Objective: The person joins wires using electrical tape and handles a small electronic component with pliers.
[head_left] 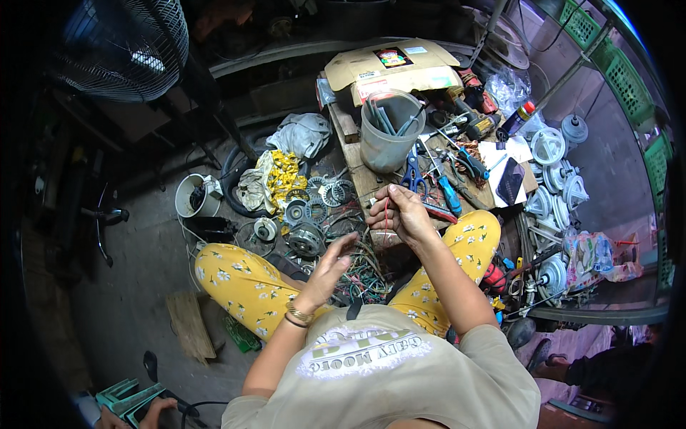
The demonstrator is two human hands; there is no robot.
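Observation:
My right hand [404, 216] is closed in a pinch above the near edge of a low wooden bench [371, 187]. A thin red wire [386, 220] hangs down from its fingertips. To its lower left, my left hand [333, 267] has its fingers stretched out and holds nothing I can see. Beneath and between the hands lies a tangle of coloured wires [361, 275] on the floor. Blue-handled scissors [413, 177] and a blue screwdriver [449, 193] rest on the bench just beyond my right hand.
On the bench stand a translucent bucket [386, 146], a cardboard box [393, 68] and a phone [510, 180]. Motor parts [307, 238] lie to the left, near a white pail [198, 195] and a fan [121, 50]. Another person's hands [153, 413] show at lower left.

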